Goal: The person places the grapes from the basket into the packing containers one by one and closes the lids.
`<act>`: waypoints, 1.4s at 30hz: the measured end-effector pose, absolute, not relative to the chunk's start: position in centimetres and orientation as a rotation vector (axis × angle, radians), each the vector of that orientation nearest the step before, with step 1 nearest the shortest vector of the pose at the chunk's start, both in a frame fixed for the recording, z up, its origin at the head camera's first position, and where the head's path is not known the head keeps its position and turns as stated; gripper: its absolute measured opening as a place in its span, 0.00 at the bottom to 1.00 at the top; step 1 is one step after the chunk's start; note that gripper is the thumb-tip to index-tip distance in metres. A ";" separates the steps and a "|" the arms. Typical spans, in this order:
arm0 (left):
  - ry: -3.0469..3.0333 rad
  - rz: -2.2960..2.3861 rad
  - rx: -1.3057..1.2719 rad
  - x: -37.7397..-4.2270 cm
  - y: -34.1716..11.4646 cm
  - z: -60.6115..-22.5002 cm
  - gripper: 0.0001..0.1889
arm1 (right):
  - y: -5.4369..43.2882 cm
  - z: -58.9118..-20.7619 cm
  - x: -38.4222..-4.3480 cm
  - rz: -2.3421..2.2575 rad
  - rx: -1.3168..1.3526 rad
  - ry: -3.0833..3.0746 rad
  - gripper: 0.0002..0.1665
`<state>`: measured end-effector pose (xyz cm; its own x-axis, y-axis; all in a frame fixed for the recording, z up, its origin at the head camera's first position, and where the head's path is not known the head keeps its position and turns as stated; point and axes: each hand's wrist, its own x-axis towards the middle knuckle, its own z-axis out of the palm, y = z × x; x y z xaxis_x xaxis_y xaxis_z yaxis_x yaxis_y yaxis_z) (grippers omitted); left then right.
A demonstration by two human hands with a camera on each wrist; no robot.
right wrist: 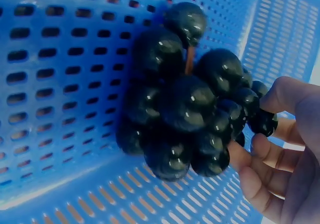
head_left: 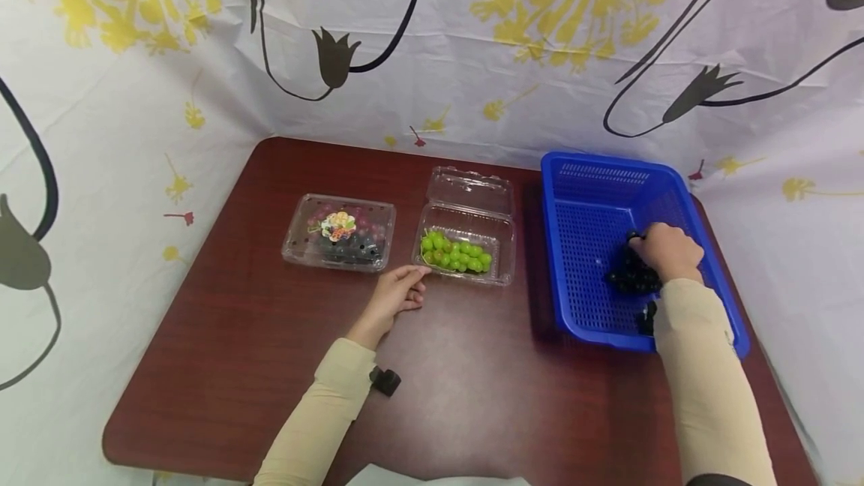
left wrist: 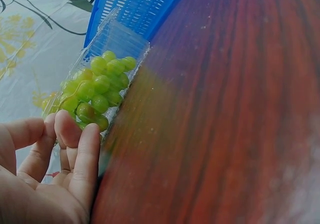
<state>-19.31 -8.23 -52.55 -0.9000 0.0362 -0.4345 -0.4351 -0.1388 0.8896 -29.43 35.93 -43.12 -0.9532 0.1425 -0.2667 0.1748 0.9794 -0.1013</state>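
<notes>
Inside the blue basket point(head_left: 555, 246), my right hand point(head_left: 668, 250) pinches one end of a bunch of black grapes point(right wrist: 187, 104). The bunch lies close to the perforated wall in the right wrist view. My left hand point(head_left: 398, 295) is at the near left corner of a clear plastic clamshell container point(head_left: 502, 257), thumb and fingertips pinching its rim. The container's lid point(head_left: 470, 190) is tipped back. Green grapes point(head_left: 455, 252) lie along the container's front; the left wrist view shows them just beyond the fingertips.
A second clamshell container point(head_left: 339, 227), lid down and bearing a fruit sticker, holds red and dark grapes left of the first. Another dark item point(head_left: 646, 317) lies in the basket's near right part, partly behind the sleeve. A patterned cloth point(head_left: 418, 81) hangs behind the brown table point(head_left: 270, 366).
</notes>
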 end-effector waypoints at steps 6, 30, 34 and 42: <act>1.804 2.105 -0.443 -19.3 -8.5 -52.3 0.16 | 36.5 -42.7 -29.0 -0.256 0.262 2.868 0.22; 1.781 2.082 -0.418 -18.3 -8.7 -49.5 0.17 | 34.7 -38.7 -27.9 -0.411 0.130 3.066 0.25; 1.775 2.087 -0.419 -18.4 -8.7 -49.4 0.16 | 33.8 -38.2 -27.8 -0.491 0.122 3.165 0.22; 1.782 2.088 -0.409 -18.3 -8.6 -49.2 0.17 | 32.3 -36.5 -27.6 -0.672 0.125 3.220 0.21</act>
<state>-18.30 -8.63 -49.20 -0.8918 0.0868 -0.4441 -0.4523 -0.1369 0.8813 -27.57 32.27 -36.54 -0.9859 0.1042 0.1310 0.0431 0.9143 -0.4028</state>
